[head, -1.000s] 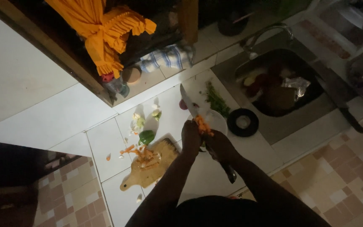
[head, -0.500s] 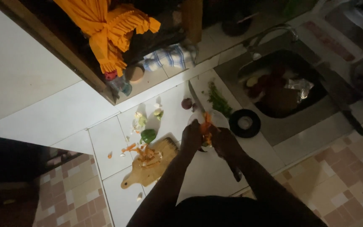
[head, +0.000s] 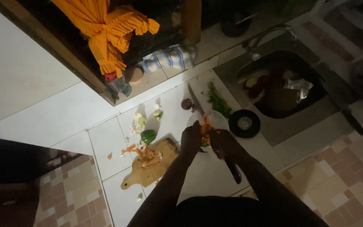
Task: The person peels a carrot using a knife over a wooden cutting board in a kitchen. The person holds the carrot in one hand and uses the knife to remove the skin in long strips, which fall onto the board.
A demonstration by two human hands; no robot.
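Head view, dim light: left hand (head: 191,138) is wrapped round a carrot (head: 206,126), held over a white plate (head: 219,120) near the counter (head: 106,138) front edge, just beside the sink (head: 274,126). Right hand (head: 223,145) is closed on a dark-handled knife (head: 233,168), blade end hidden betw. the hands, so can't tell exactly where it meets the carrot. Risk as I judge it: poor light + blade working close to left fingers, a slip could nick them; peel bits could drop off the front edge. Room: cutting board (head: 148,164) w/ orange scraps and green pepper (head: 148,135) crowd the left; second knife (head: 195,101) and black lid (head: 244,123) sit near the plate; open tile toward the front edge only.
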